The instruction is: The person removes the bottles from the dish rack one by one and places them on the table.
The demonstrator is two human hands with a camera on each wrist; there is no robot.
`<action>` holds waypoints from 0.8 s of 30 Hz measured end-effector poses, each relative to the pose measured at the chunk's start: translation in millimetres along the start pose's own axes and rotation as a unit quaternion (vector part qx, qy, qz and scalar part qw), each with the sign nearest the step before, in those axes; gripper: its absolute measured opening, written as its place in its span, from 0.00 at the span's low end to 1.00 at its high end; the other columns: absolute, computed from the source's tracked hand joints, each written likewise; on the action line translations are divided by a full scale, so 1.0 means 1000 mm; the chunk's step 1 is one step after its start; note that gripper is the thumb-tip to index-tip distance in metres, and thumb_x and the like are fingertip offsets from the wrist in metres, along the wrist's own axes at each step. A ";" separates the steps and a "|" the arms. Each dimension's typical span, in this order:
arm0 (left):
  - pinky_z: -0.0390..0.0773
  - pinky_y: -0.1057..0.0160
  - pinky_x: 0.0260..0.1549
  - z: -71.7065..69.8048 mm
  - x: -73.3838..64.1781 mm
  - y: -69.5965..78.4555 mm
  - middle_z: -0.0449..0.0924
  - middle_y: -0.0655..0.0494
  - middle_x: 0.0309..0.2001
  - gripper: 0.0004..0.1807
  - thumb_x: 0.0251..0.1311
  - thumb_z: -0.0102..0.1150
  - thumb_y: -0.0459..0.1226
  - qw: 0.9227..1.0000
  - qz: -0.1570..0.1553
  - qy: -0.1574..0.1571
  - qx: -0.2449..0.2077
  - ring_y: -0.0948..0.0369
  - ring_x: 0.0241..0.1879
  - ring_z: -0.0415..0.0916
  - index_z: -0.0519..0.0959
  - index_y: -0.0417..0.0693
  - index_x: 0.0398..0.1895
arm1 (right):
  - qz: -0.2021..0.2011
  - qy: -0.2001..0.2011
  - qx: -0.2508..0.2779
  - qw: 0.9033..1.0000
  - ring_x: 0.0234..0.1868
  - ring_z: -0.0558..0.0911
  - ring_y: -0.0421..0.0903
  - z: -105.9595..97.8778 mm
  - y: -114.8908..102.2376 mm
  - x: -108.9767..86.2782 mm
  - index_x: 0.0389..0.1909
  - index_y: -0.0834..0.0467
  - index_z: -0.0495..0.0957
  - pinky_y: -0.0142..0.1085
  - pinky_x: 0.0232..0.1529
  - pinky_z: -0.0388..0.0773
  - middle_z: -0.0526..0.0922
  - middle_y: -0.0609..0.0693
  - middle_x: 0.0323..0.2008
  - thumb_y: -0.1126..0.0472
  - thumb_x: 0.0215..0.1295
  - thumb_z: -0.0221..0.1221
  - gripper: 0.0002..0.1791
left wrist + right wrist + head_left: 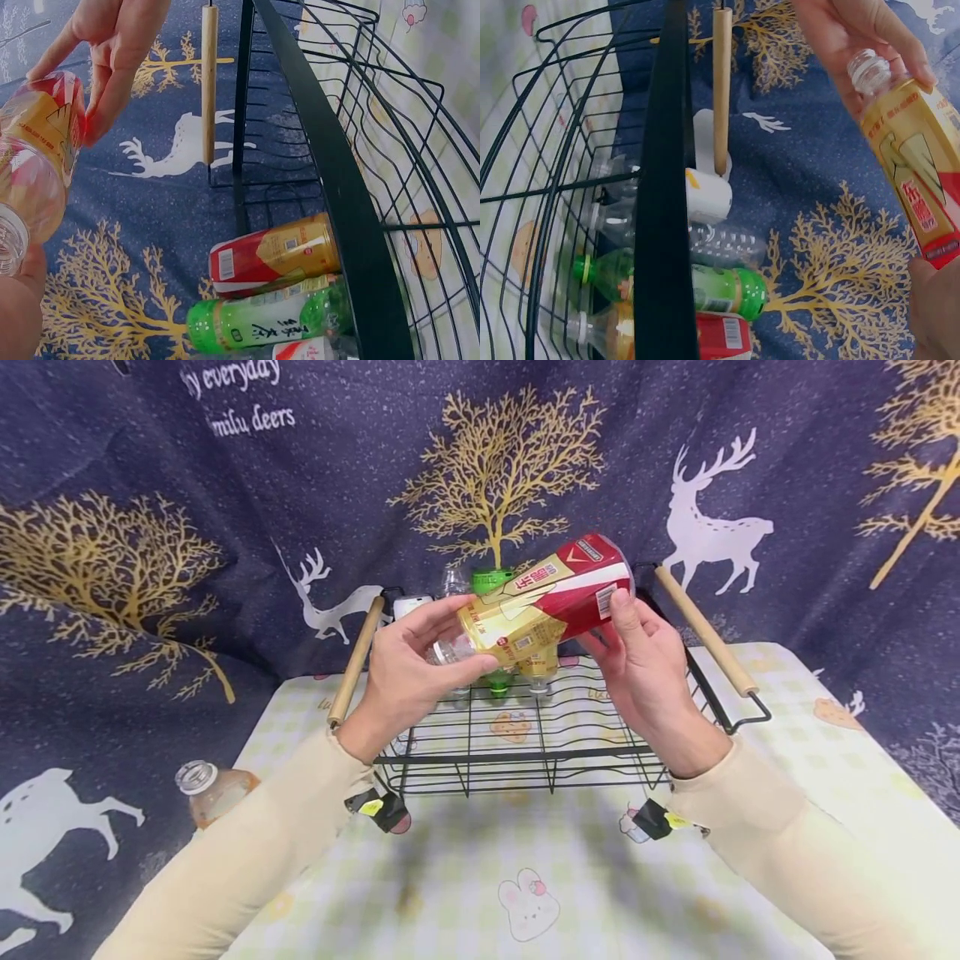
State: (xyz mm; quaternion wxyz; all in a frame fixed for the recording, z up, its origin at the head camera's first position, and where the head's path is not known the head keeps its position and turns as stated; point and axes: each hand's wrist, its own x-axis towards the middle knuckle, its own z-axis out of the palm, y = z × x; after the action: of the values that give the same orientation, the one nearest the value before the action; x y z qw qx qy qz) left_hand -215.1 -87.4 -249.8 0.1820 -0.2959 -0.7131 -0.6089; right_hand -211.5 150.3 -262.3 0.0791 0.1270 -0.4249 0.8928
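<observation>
An empty-looking plastic bottle (pixel 555 597) with a red and gold label is held tilted above a black wire rack (pixel 517 755). Its clear neck (pixel 869 71) points toward the left hand, and its base is higher, at the right. The left hand (pixel 408 656) grips the neck end between thumb and fingers. At the base end, the right hand (pixel 648 664) holds the bottle, thumb on the label near the barcode. Inside the rack lie a similar red and gold bottle (pixel 277 255), a green bottle (pixel 259 322), a clear bottle (pixel 727 244) and a white-labelled bottle (pixel 709 195).
Wooden handles (pixel 705 631) rise on both sides of the rack. Beyond the left sleeve, partly covered by it, stands a bottle with an orange-brown tint (pixel 217 793). A checked cloth (pixel 450 893) covers the table, and a dark blue patterned curtain (pixel 337 485) hangs behind.
</observation>
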 end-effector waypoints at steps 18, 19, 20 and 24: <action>0.82 0.64 0.46 -0.036 -0.010 0.003 0.82 0.47 0.56 0.34 0.45 0.75 0.22 0.997 -0.046 -0.017 0.052 0.58 0.53 0.81 0.78 0.37 0.61 | 0.003 -0.003 -0.060 0.998 0.59 0.77 0.47 -0.027 -0.020 0.008 0.59 0.64 0.67 0.32 0.60 0.75 0.77 0.55 0.53 0.63 0.71 0.58 0.19; 0.82 0.67 0.41 -0.038 -0.011 0.003 0.83 0.47 0.55 0.34 0.45 0.75 0.22 0.997 -0.047 -0.016 0.053 0.58 0.51 0.82 0.78 0.37 0.61 | 0.002 -0.007 -0.061 0.998 0.59 0.77 0.48 -0.030 -0.021 0.008 0.59 0.65 0.68 0.32 0.60 0.75 0.78 0.55 0.53 0.64 0.70 0.59 0.20; 0.82 0.68 0.36 -0.040 -0.011 0.003 0.83 0.48 0.54 0.34 0.44 0.75 0.21 0.997 -0.047 -0.015 0.053 0.58 0.50 0.82 0.78 0.36 0.60 | 0.001 -0.010 -0.059 0.998 0.59 0.77 0.48 -0.032 -0.022 0.009 0.58 0.65 0.68 0.31 0.60 0.75 0.79 0.55 0.52 0.64 0.70 0.60 0.20; 0.74 0.73 0.18 -0.048 -0.013 0.006 0.86 0.53 0.48 0.34 0.43 0.74 0.20 0.997 -0.049 -0.003 0.063 0.60 0.44 0.83 0.79 0.35 0.59 | -0.013 -0.026 -0.077 0.997 0.60 0.76 0.49 -0.043 -0.029 0.011 0.57 0.67 0.69 0.31 0.60 0.75 0.80 0.55 0.51 0.66 0.69 0.61 0.19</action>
State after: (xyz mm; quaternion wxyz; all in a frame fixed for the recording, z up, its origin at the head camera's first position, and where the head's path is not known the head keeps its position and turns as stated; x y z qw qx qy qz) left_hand -206.1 -136.7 -243.6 0.1675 -0.2505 -0.7643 -0.5701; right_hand -221.4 202.1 -263.6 0.0891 0.1489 -0.4925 0.8529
